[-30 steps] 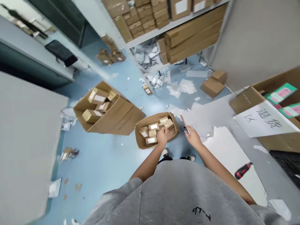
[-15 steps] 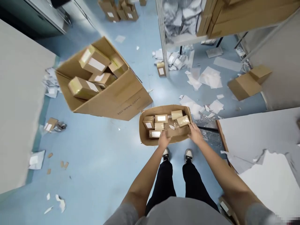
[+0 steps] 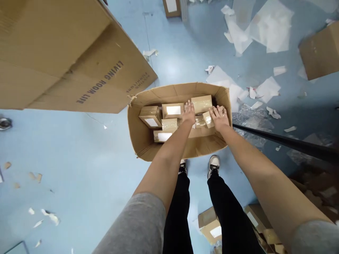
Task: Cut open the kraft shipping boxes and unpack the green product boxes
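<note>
A shallow cardboard tray (image 3: 177, 90) sits on the blue floor between my feet and holds several small kraft parcels with white labels. My left hand (image 3: 189, 113) rests with spread fingers between a labelled parcel (image 3: 173, 110) and a taped parcel (image 3: 201, 104). My right hand (image 3: 219, 118) lies flat, fingers apart, beside a small taped parcel (image 3: 208, 120). Neither hand visibly holds anything. Another parcel (image 3: 162, 136) lies near my left forearm, and my forearms hide the tray's near part.
A large tilted carton printed LIVING ROOM LINE (image 3: 79, 70) looms at upper left. Loose paper scraps and bubble wrap (image 3: 251, 120) litter the floor. A black rod (image 3: 286, 141) crosses at right, a carton (image 3: 320, 51) is at upper right, and more parcels (image 3: 210, 225) lie near my right foot.
The view has swung down and closer to the tray. My hands have moved from its near rim onto the parcels, and the large carton now fills the upper left.
</note>
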`<act>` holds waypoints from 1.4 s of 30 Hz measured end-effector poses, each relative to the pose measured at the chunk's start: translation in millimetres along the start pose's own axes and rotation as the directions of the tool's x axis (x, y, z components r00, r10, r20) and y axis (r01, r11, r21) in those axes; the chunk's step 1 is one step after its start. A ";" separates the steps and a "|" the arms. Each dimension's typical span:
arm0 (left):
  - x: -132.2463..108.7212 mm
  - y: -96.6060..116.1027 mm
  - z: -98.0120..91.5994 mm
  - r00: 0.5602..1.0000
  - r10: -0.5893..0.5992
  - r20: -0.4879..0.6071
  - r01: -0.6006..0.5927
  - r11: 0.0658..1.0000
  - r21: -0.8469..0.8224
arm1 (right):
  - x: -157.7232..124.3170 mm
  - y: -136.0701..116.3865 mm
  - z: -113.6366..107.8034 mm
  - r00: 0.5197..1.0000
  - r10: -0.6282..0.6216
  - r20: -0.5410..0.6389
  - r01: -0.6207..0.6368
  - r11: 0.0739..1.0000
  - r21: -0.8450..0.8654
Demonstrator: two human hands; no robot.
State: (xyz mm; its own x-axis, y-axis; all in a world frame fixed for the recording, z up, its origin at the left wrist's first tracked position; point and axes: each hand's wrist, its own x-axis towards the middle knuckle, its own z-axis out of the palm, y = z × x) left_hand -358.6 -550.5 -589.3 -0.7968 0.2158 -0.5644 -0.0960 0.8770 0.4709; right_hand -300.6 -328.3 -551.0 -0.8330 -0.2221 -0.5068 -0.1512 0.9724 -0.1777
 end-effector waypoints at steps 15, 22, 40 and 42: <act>104.3 -16.2 26.3 0.990 0.101 0.094 -0.123 0.954 0.274 | 5.9 -9.9 27.2 0.987 -0.002 -0.163 -0.002 1.000 -0.026; -4.8 -4.3 -11.7 0.965 -0.207 -0.161 0.229 0.964 0.136 | -38.9 -47.8 6.8 0.927 0.262 -0.268 -0.227 0.961 0.155; -413.6 244.9 -272.7 0.867 -0.218 -0.447 0.242 0.970 -0.003 | -392.1 -142.4 -315.5 0.614 0.480 -0.627 -0.328 0.877 0.349; -422.0 283.0 -281.1 0.891 -0.131 -0.435 0.140 0.990 -0.012 | -434.8 -115.6 -329.4 0.530 0.521 -0.669 -0.373 0.852 0.368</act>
State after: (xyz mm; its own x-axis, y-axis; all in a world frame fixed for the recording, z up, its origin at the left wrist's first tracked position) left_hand -217.2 -514.1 -27.3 -0.9566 -0.1094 -0.2701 -0.2138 0.8934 0.3952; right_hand -96.3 -320.7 -32.2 -0.8763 0.4368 0.2032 0.3776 0.8847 -0.2733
